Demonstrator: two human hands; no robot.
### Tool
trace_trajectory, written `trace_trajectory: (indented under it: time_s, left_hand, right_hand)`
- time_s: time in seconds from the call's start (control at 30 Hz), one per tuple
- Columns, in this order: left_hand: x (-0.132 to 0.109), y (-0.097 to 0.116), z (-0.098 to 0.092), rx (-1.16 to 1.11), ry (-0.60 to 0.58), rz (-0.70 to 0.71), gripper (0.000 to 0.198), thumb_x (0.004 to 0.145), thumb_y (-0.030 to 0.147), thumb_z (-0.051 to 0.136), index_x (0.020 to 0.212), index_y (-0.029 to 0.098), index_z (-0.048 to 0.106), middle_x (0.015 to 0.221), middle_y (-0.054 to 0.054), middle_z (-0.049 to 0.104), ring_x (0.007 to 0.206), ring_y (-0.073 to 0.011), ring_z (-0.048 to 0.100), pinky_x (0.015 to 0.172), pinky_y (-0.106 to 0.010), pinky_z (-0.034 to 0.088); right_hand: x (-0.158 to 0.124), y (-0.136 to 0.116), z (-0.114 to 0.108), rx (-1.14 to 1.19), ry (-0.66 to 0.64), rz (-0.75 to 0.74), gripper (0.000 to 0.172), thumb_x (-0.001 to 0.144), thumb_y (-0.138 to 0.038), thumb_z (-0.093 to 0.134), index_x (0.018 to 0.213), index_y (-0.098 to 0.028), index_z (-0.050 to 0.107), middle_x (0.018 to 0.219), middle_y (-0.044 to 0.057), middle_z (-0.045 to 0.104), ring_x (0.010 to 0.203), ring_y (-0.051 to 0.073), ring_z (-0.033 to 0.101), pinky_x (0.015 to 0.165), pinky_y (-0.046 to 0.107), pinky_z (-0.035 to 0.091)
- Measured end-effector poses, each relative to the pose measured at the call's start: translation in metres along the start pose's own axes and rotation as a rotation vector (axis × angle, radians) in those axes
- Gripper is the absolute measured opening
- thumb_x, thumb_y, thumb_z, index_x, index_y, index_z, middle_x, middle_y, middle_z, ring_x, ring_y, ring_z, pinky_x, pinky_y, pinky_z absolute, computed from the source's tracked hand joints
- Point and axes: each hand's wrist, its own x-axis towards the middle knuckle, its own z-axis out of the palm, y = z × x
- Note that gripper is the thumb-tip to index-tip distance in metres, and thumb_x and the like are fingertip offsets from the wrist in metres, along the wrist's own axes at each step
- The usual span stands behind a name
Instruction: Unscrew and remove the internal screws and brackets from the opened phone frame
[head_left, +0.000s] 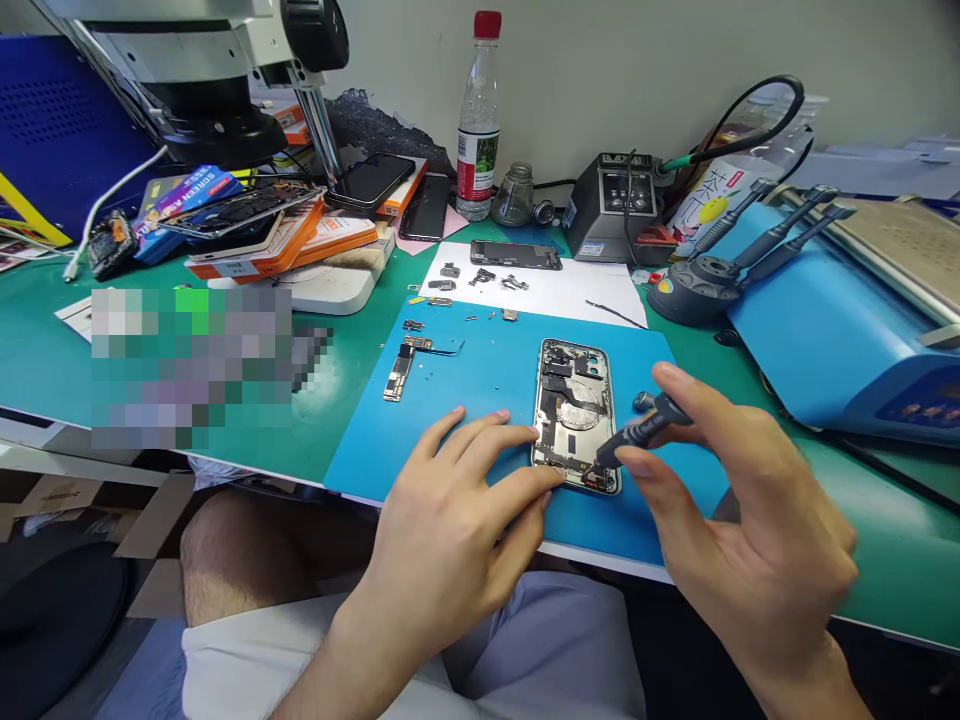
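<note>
An opened phone housing (577, 415) lies face up on the blue mat (465, 445), its inner metal plate, coil and flex cables showing. Against its lower left edge rest the fingertips of my left hand (469, 510), fingers stretched out and spread. My right hand (757, 530) pinches a dark screwdriver (637, 432) between thumb and index finger. The driver is tilted, its tip down at the lower part of the housing; the exact screw is too small to see. Left on the mat sits a logic board (400, 372) with tweezers-like thin dark strip beside it.
Small phone parts and a phone screen (516, 256) lie on white paper (562, 290) behind the mat. A screwdriver stand (694, 290) and a blue machine (847, 340) stand at right. A bottle (478, 120) and soldering station (611, 210) are behind; a microscope (217, 80) overhangs the left.
</note>
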Motion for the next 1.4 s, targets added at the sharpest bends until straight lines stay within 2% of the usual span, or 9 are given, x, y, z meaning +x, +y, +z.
trace_trajectory:
  time_s: [0.27, 0.8, 0.9, 1.03, 1.1, 1.17, 1.23, 1.3, 1.4]
  left_hand:
    - [0.001, 0.0, 0.001, -0.002, 0.001, 0.0, 0.027, 0.111, 0.025, 0.06, 0.131, 0.035, 0.075, 0.144, 0.001, 0.074, 0.144, -0.0231, 0.064, 0.129, -0.052, 0.04]
    - [-0.001, 0.001, 0.001, -0.005, 0.001, 0.005, 0.027, 0.111, 0.025, 0.061, 0.131, 0.035, 0.076, 0.145, 0.0, 0.073, 0.144, -0.0235, 0.063, 0.129, -0.052, 0.04]
    - [-0.002, 0.004, -0.004, 0.013, -0.022, 0.041, 0.028, 0.112, 0.022, 0.059, 0.134, 0.03, 0.074, 0.147, -0.003, 0.072, 0.147, -0.0265, 0.061, 0.129, -0.053, 0.04]
    - [0.011, 0.003, -0.021, 0.045, 0.083, -0.026, 0.023, 0.112, 0.021, 0.06, 0.129, 0.022, 0.075, 0.124, -0.006, 0.078, 0.118, -0.0249, 0.074, 0.102, -0.04, 0.058]
    - [0.026, -0.004, -0.028, 0.216, 0.084, -0.107, 0.016, 0.109, 0.023, 0.067, 0.119, 0.02, 0.079, 0.109, -0.007, 0.077, 0.101, -0.0277, 0.074, 0.088, -0.041, 0.058]
    - [0.043, -0.013, -0.033, 0.364, -0.013, -0.184, 0.017, 0.105, 0.021, 0.072, 0.12, 0.02, 0.08, 0.112, -0.007, 0.078, 0.106, -0.0298, 0.074, 0.088, -0.04, 0.057]
    - [0.059, -0.021, -0.033, 0.43, -0.11, -0.209, 0.021, 0.106, 0.022, 0.073, 0.125, 0.021, 0.08, 0.114, -0.007, 0.08, 0.105, -0.0279, 0.076, 0.084, -0.037, 0.056]
    - [0.07, -0.025, -0.032, 0.457, -0.161, -0.193, 0.013, 0.107, 0.023, 0.072, 0.113, 0.022, 0.083, 0.108, -0.005, 0.081, 0.1, -0.0267, 0.076, 0.079, -0.035, 0.053]
    - [0.077, -0.025, -0.03, 0.501, -0.223, -0.139, 0.019, 0.109, 0.021, 0.067, 0.098, 0.02, 0.082, 0.1, -0.006, 0.081, 0.095, -0.0268, 0.075, 0.075, -0.035, 0.049]
  right_hand:
    - [-0.002, 0.002, -0.003, 0.143, -0.029, 0.025, 0.071, 0.097, -0.007, 0.074, 0.16, -0.039, 0.06, 0.137, 0.003, 0.079, 0.107, 0.029, 0.078, 0.093, 0.052, 0.064]
    - [0.006, 0.001, -0.005, 0.228, 0.031, 0.04, 0.066, 0.097, 0.005, 0.068, 0.149, -0.036, 0.071, 0.119, 0.0, 0.082, 0.101, 0.021, 0.076, 0.091, 0.042, 0.061]
    - [0.006, 0.003, -0.004, 0.25, -0.016, 0.05, 0.067, 0.097, 0.0, 0.072, 0.154, -0.034, 0.067, 0.128, 0.003, 0.08, 0.112, 0.024, 0.075, 0.098, 0.044, 0.06]
    - [0.005, 0.001, -0.001, 0.236, -0.042, 0.09, 0.073, 0.096, -0.004, 0.076, 0.159, -0.038, 0.061, 0.124, 0.001, 0.08, 0.098, 0.018, 0.074, 0.09, 0.037, 0.062]
    - [0.005, -0.002, 0.001, 0.223, -0.043, 0.133, 0.072, 0.096, -0.008, 0.078, 0.158, -0.039, 0.06, 0.117, -0.001, 0.08, 0.087, 0.015, 0.073, 0.086, 0.034, 0.063]
    - [0.007, -0.004, 0.001, 0.264, 0.022, 0.221, 0.065, 0.097, -0.013, 0.078, 0.154, -0.039, 0.061, 0.111, -0.002, 0.079, 0.08, 0.014, 0.072, 0.077, 0.032, 0.063]
    - [0.01, -0.005, 0.001, 0.323, 0.193, 0.341, 0.056, 0.098, -0.02, 0.079, 0.149, -0.037, 0.063, 0.104, -0.001, 0.076, 0.071, 0.013, 0.068, 0.061, 0.029, 0.06]
    - [0.013, -0.002, 0.0, 0.324, 0.338, 0.483, 0.051, 0.098, -0.028, 0.08, 0.146, -0.034, 0.063, 0.1, 0.0, 0.073, 0.063, 0.012, 0.064, 0.05, 0.027, 0.053]
    - [0.015, 0.004, 0.001, 0.273, 0.316, 0.654, 0.051, 0.096, -0.036, 0.081, 0.145, -0.031, 0.063, 0.102, 0.001, 0.072, 0.061, 0.012, 0.062, 0.05, 0.027, 0.055]
